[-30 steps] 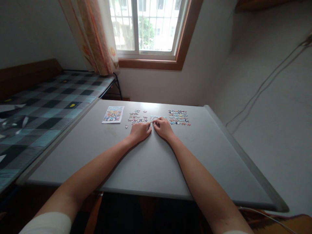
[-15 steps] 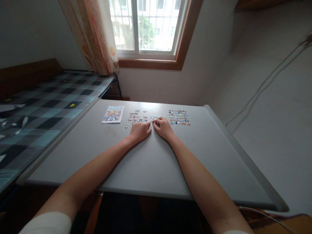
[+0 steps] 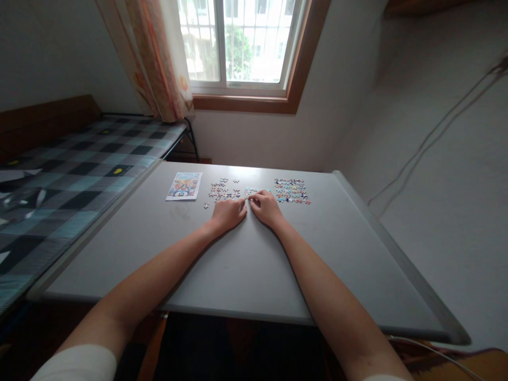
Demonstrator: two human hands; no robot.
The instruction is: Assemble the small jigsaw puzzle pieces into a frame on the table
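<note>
My left hand [image 3: 229, 214] rests on the table with its fingers curled, the fingertips close to a partly joined jigsaw puzzle [image 3: 256, 189]. What those fingers hold, if anything, is hidden. Opposite it, my right hand [image 3: 266, 208] covers part of the joined section, with thumb and index finger pinched at its near left corner on a small puzzle piece [image 3: 246, 199]. Loose puzzle pieces [image 3: 224, 191] lie just beyond my left hand, one of them apart [image 3: 206, 206]. More puzzle pieces [image 3: 291, 190] are laid out in rows to the right of my right hand.
A printed picture sheet [image 3: 183, 187] lies at the left on the grey table [image 3: 254, 264]. Along the table's left side stands a bed with a checked mattress [image 3: 119, 143]. The window [image 3: 242, 47] and curtain [image 3: 154, 63] are behind, and a wall with a cable [image 3: 428, 140] is right.
</note>
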